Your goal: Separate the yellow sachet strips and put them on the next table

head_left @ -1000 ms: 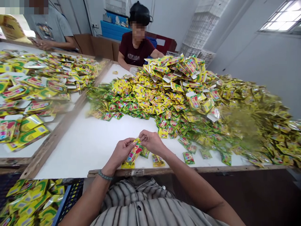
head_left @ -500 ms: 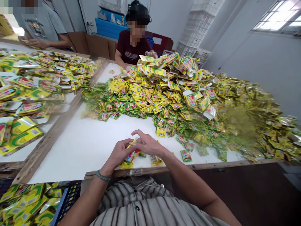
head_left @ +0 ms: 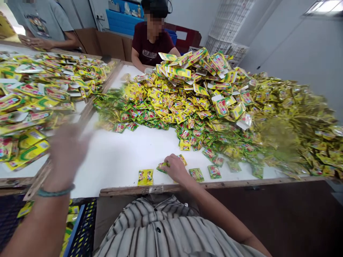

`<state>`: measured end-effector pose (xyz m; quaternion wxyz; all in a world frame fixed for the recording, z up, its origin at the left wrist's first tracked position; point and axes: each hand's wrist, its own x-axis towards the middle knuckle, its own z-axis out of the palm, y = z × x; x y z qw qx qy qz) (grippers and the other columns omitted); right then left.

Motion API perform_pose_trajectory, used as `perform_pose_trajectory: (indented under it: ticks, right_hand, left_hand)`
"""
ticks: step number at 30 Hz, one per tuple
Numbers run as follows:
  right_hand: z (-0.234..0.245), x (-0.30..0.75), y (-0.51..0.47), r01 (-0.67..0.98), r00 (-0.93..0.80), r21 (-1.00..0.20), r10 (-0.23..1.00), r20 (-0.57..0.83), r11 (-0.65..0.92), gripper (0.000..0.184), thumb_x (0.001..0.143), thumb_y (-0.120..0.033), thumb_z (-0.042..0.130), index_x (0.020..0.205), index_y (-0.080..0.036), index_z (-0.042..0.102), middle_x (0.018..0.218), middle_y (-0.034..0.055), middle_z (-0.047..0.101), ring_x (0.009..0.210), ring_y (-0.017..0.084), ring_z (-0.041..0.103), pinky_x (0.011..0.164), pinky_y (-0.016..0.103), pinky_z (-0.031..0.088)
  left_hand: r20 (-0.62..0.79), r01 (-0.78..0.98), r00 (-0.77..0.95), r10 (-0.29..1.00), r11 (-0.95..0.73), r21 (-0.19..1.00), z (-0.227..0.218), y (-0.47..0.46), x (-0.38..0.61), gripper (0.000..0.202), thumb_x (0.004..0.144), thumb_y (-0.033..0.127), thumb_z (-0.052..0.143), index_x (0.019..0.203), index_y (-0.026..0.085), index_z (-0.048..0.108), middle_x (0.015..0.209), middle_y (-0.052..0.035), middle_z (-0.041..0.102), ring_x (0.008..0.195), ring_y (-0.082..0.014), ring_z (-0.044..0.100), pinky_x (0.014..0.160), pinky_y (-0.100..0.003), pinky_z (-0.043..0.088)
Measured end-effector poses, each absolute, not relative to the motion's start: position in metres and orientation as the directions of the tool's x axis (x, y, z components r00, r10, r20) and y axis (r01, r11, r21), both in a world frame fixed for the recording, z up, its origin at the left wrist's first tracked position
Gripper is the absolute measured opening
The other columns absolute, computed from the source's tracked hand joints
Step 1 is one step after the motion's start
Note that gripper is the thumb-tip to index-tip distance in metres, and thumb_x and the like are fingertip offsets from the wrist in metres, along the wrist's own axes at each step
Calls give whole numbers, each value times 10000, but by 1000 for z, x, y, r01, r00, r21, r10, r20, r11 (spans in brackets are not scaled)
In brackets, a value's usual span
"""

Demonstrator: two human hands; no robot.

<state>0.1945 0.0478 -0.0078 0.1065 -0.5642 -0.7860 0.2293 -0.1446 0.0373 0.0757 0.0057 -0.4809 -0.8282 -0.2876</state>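
Observation:
My right hand [head_left: 175, 167] rests on the white table [head_left: 120, 157] near its front edge, fingers curled onto a small green sachet [head_left: 161, 166]. More loose sachets lie around it, among them a yellow pair [head_left: 145, 176] to its left and a green one [head_left: 197, 174] to its right. My left hand [head_left: 66, 150] is out to the left over the wooden divider, smeared by motion, so its fingers and anything in them do not show. A big heap of yellow-green sachets [head_left: 214, 107] covers the table's far and right side.
The neighbouring table on the left carries larger yellow pouches [head_left: 34, 96]. A blue crate [head_left: 77, 228] with pouches sits below at the lower left. One person in a dark red shirt [head_left: 151, 43] sits across the table; another in grey [head_left: 40, 25] stands at the far left.
Both hands held a filled pouch together at the table's front edge. My left hand has since swung out to the left, and my right hand has dropped onto the loose sachets.

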Motion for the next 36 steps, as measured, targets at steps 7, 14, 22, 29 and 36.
perform_pose_trajectory:
  ticks: [7, 14, 22, 29, 36]
  right_hand:
    - [-5, 188, 42, 884, -405, -342, 887, -222, 318, 265, 793, -311, 704, 971, -140, 605, 939, 84, 645, 876, 201, 570, 700, 267, 348]
    - [6, 201, 35, 798, -562, -424, 782, -268, 428, 99, 803, -230, 667, 830, -154, 611, 861, 59, 620, 836, 172, 554, 709, 257, 353]
    - [21, 205, 49, 395, -367, -917, 905, -213, -56, 291, 765, -297, 620, 1033, -207, 552, 686, -50, 529, 593, 109, 524, 579, 238, 432]
    - [6, 177, 49, 250, -265, -961, 947, -184, -117, 332, 669, -410, 702, 885, -207, 553, 569, -67, 524, 523, 119, 496, 532, 241, 408]
    - [0, 178, 44, 616, -208, -773, 978, 25, 150, 225, 760, -320, 653, 951, -215, 596, 588, -47, 530, 597, 151, 544, 631, 259, 406]
  left_hand:
    - [-198, 903, 75, 977, 18, 428, 2, -4, -5, 281, 672, 419, 689, 765, 182, 571, 881, -90, 590, 888, -267, 550, 740, -330, 421]
    - [-288, 511, -64, 956, 279, 813, -6, 2, -3, 254, 696, 402, 640, 803, 220, 499, 599, 55, 533, 570, -153, 492, 540, -246, 322]
    - [-406, -136, -70, 911, 394, 909, -12, 10, 13, 399, 585, 425, 719, 840, 155, 575, 635, 18, 622, 578, -132, 552, 577, -246, 432]
    - [-319, -270, -33, 947, 299, 915, 2, 13, 27, 370, 690, 479, 677, 835, 145, 605, 728, -21, 671, 654, -142, 601, 637, -261, 462]
    - [-306, -143, -115, 945, 290, 946, 0, 21, 28, 366, 569, 437, 773, 720, 142, 618, 579, 15, 624, 536, -120, 533, 546, -233, 406]
